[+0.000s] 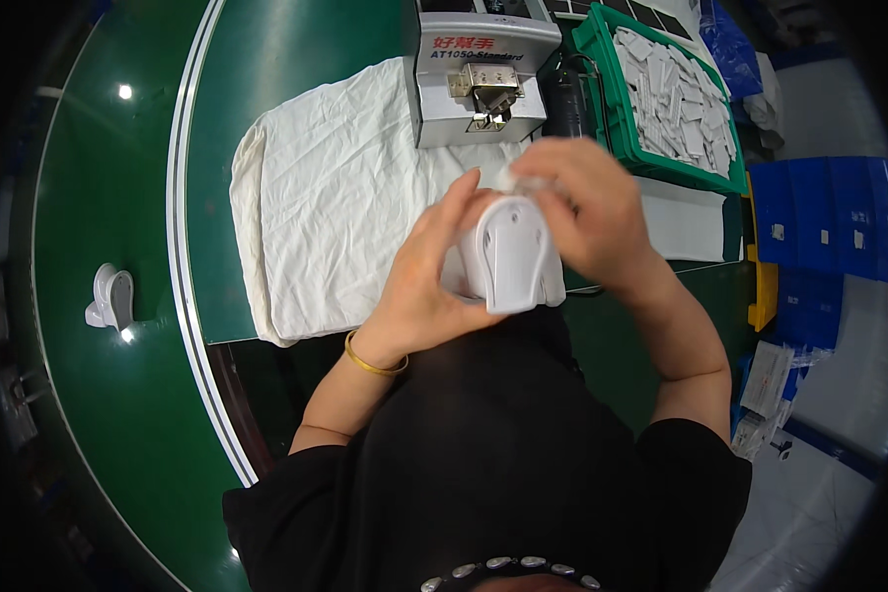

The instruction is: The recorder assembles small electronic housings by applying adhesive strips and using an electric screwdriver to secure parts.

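My left hand holds a white plastic housing from its left side, thumb underneath and fingers up along its edge. The housing has a rounded, arch-shaped face with a few small holes in it. At its upper right is my right hand, slightly blurred, with fingers curled together. A small whitish bit shows at those fingertips, too smeared to name. Beneath both hands a white cloth covers part of the green table.
A grey benchtop machine with a metal mechanism stands behind the cloth. To its right, a green crate holds many small white pieces. Blue bins line the far right. Another white plastic part lies on the green surface at left.
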### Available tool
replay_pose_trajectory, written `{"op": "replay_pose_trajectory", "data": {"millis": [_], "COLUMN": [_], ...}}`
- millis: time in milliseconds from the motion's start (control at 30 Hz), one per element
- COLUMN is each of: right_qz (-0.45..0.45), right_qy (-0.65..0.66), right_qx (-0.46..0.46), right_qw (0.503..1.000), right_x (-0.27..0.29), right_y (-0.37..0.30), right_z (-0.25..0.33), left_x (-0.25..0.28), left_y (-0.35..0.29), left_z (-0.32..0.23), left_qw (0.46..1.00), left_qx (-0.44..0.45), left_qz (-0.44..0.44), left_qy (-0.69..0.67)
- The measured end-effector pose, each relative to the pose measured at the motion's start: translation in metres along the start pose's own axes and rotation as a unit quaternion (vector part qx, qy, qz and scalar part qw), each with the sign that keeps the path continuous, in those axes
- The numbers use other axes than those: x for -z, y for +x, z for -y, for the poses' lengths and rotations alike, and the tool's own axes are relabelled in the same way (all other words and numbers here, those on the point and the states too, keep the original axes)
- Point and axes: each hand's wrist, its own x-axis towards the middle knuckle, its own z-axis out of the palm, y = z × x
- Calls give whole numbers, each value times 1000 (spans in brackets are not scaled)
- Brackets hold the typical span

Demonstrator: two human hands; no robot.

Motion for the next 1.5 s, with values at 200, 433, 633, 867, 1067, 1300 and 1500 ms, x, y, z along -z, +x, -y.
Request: {"op": "replay_pose_trajectory", "data": {"millis": [200,433,633,867,1067,1300,1500], "right_qz": [-35,62,-57,23,82,-100,48], "right_qy": [347,208,47,252,144,232,177], "right_qx": [-298,-160,-41,-214,-193,-290,-188], "right_qw": [889,963,996,944,967,923,965], "right_x": [20,19,-12,1,1,-2,4], "right_y": [-11,-2,-3,-6,0,-6,0], "right_z": [4,25,20,13,12,15,12], "left_x": [11,6,3,9,6,9,14], "left_y": [-1,-1,1,4,4,0,-1], "left_z": [-7,-2,1,0,0,6,10], "left_qw": [995,996,999,999,995,997,1000], "left_qx": [-1,-11,-17,-18,-38,-4,-24], "left_qz": [10,13,-28,-24,-15,-37,-7], "left_qy": [-100,-83,31,39,90,-74,-7]}}
